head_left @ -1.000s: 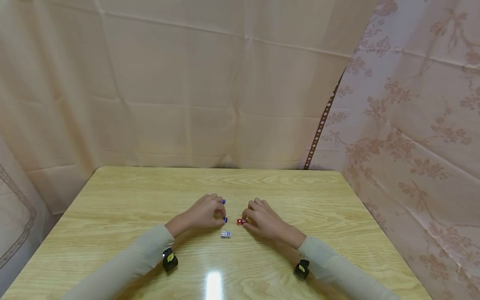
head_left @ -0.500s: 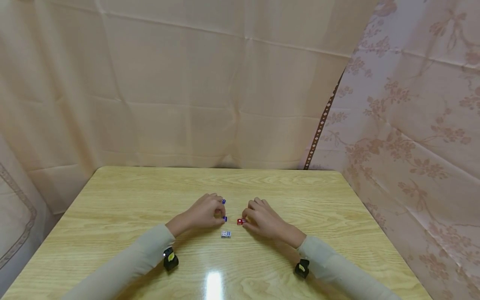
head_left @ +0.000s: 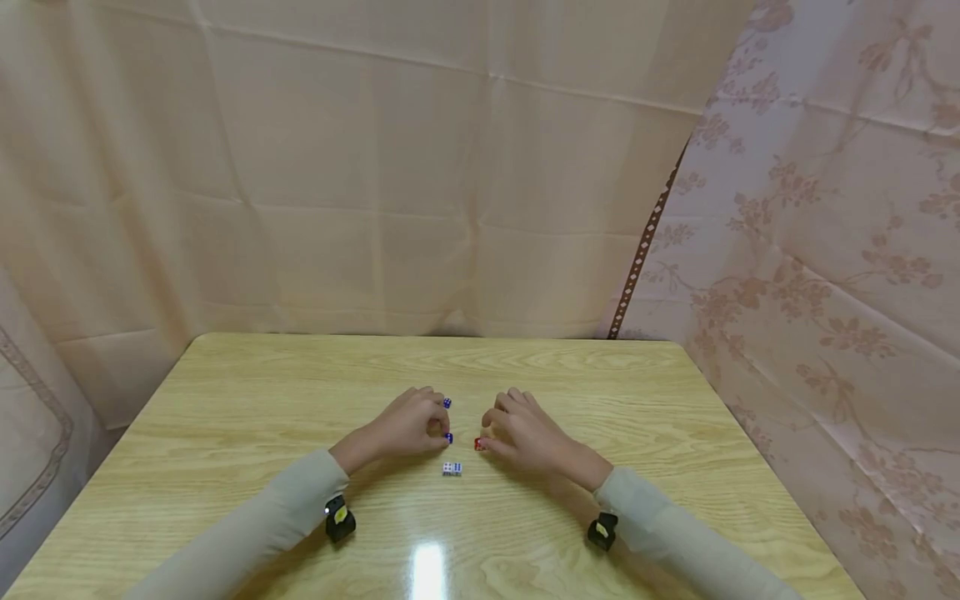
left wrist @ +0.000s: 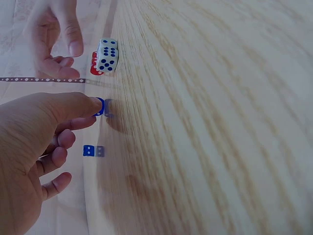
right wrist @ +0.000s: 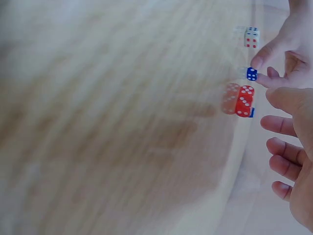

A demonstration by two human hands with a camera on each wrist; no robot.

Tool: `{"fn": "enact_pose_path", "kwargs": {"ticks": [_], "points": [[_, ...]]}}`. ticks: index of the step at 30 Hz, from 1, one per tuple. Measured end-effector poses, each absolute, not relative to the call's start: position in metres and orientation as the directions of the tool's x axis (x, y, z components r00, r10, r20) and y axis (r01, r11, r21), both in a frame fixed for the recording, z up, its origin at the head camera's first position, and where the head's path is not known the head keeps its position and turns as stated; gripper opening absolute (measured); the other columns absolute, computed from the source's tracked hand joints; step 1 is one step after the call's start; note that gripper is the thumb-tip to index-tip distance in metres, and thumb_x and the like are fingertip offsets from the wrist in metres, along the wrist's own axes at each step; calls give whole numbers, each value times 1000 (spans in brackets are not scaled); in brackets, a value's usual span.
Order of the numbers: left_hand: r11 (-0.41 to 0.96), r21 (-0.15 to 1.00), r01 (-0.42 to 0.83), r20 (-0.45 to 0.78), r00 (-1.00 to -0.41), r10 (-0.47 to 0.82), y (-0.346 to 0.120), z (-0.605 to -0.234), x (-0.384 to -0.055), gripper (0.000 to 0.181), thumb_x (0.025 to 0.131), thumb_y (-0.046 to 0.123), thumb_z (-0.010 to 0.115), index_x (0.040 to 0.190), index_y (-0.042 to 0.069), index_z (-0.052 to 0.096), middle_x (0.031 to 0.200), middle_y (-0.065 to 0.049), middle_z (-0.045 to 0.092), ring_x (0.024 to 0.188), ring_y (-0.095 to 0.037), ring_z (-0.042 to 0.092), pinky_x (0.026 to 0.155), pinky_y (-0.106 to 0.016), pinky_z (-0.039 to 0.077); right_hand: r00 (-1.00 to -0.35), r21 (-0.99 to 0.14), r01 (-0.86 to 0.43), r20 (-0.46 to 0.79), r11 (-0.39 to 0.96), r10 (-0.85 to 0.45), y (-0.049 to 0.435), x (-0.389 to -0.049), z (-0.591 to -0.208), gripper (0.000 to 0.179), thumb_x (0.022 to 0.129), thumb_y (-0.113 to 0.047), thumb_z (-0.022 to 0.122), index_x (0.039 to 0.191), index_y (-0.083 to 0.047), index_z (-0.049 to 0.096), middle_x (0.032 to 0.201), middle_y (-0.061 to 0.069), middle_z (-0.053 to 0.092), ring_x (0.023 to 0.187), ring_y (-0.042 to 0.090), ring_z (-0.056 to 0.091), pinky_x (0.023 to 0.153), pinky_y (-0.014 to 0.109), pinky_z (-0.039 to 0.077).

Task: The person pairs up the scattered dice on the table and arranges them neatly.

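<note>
My left hand (head_left: 405, 423) pinches a blue die (left wrist: 101, 106) between thumb and index finger, just above or at the table; its other fingers are spread. A second blue die (head_left: 447, 402) sits farther back on the table, near that hand's fingers. To the right, my right hand (head_left: 525, 435) holds nothing, with thumb and index finger apart. In the right wrist view, two red dice (right wrist: 244, 101) stand side by side next to its fingertips and do not touch them. In the head view the hand partly covers the red dice (head_left: 478, 444).
A pair of white dice (head_left: 452, 469) stands together nearer to me, in front of the hands. The wooden table (head_left: 300, 367) has a bright reflection near its front. A beige curtain (head_left: 337, 208) hangs behind it, and a floral curtain (head_left: 840, 250) to the right.
The right hand's fingers have let go of the red dice and lifted slightly away. The left hand, with its blue die, has shifted only slightly.
</note>
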State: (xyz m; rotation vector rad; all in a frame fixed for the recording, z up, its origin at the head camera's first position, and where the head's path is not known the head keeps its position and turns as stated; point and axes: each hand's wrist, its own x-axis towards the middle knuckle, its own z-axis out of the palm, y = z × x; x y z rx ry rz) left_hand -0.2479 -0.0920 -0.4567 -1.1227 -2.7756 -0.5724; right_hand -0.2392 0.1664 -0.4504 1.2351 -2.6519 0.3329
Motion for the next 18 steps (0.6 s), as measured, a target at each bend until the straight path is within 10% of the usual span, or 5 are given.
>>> {"fn": "enact_pose_path", "kwargs": {"ticks": [18], "points": [[664, 310, 681, 213, -730, 649, -93, -457, -248, 12, 81, 27, 85, 83, 19, 76, 81, 8, 61, 74, -6, 42, 71, -26, 35, -695, -189, -717, 256, 671, -671, 148, -267, -437, 24, 95, -31, 72, 110, -12, 72, 95, 0, 56, 87, 16, 39, 80, 33, 33]]}}
